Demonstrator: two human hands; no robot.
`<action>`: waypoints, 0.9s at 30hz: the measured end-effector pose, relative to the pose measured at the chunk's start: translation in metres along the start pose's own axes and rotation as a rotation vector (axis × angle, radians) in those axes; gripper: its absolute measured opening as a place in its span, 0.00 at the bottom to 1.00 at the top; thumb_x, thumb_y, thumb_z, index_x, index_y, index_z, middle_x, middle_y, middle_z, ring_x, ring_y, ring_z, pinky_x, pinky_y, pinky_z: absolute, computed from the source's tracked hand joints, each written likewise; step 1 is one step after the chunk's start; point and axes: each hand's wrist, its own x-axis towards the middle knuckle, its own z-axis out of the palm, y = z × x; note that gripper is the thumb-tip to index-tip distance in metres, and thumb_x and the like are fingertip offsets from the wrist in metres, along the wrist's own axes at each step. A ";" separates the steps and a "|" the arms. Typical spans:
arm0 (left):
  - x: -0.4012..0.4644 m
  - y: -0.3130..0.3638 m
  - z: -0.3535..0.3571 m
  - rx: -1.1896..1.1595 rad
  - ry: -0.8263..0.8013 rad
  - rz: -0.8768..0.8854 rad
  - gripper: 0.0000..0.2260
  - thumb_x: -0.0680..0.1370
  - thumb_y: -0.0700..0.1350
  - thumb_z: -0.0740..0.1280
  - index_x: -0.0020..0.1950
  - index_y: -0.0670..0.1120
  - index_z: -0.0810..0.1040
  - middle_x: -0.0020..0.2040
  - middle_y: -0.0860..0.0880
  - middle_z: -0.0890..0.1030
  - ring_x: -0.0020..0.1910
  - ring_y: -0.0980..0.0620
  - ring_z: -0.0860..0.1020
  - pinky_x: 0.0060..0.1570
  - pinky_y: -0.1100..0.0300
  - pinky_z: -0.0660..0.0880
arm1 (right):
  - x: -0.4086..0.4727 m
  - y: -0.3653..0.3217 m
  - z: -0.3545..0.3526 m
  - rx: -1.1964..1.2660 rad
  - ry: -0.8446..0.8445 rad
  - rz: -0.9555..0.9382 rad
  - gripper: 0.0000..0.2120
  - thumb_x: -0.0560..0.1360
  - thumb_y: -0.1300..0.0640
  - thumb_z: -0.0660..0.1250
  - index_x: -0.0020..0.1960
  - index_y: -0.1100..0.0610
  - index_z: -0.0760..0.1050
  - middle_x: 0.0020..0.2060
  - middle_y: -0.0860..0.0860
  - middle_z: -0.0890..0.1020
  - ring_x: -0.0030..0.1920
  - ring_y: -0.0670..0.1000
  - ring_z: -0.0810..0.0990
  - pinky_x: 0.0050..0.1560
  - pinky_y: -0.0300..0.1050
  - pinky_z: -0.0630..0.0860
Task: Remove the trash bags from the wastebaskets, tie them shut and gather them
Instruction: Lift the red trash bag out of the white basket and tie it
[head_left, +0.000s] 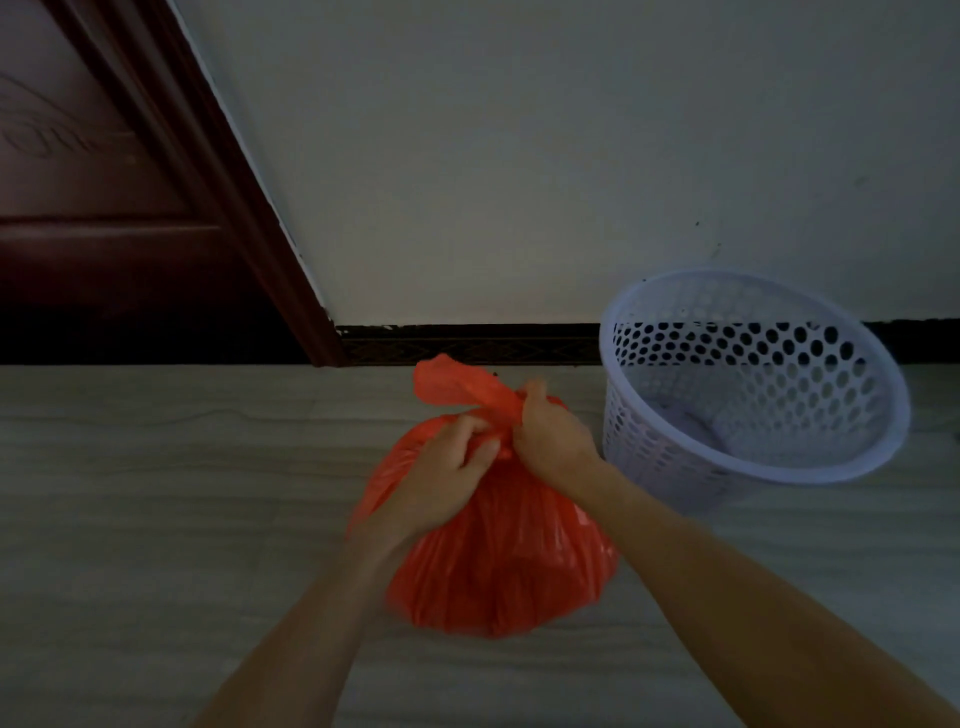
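A full red trash bag (498, 561) sits on the floor in the middle of the view. Both my hands are closed around its gathered neck. My left hand (447, 467) pinches the neck from the left. My right hand (550, 431) grips it from the right, just under the loose red flap that sticks up to the upper left. To the right of the bag stands a white perforated wastebasket (649, 447), upright against the wall, with pale crumpled material visible at its bottom.
A dark wooden door and frame (156, 208) fill the upper left. A white wall (519, 156) with a dark skirting board (467, 343) runs behind the bag. The floor (156, 493) is pale wood-grain tile, open to the left.
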 end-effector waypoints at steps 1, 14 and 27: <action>-0.001 -0.001 0.002 0.033 0.058 0.027 0.08 0.78 0.42 0.61 0.55 0.40 0.74 0.53 0.47 0.77 0.54 0.51 0.73 0.54 0.65 0.65 | -0.002 -0.001 0.000 -0.089 -0.007 -0.028 0.16 0.75 0.61 0.56 0.62 0.61 0.62 0.54 0.63 0.79 0.55 0.63 0.78 0.52 0.53 0.73; 0.004 -0.004 0.013 0.135 0.327 0.067 0.21 0.74 0.49 0.52 0.47 0.35 0.78 0.45 0.36 0.80 0.47 0.38 0.78 0.48 0.60 0.64 | -0.019 0.003 -0.003 0.191 -0.162 -0.302 0.16 0.79 0.55 0.55 0.32 0.52 0.65 0.28 0.45 0.67 0.29 0.42 0.66 0.34 0.38 0.60; 0.002 -0.005 0.011 -0.111 0.367 -0.032 0.02 0.78 0.39 0.61 0.49 0.41 0.71 0.42 0.48 0.75 0.44 0.51 0.73 0.44 0.67 0.64 | -0.021 0.000 0.012 0.346 0.033 -0.280 0.10 0.77 0.65 0.57 0.48 0.64 0.77 0.41 0.58 0.80 0.42 0.55 0.77 0.45 0.46 0.69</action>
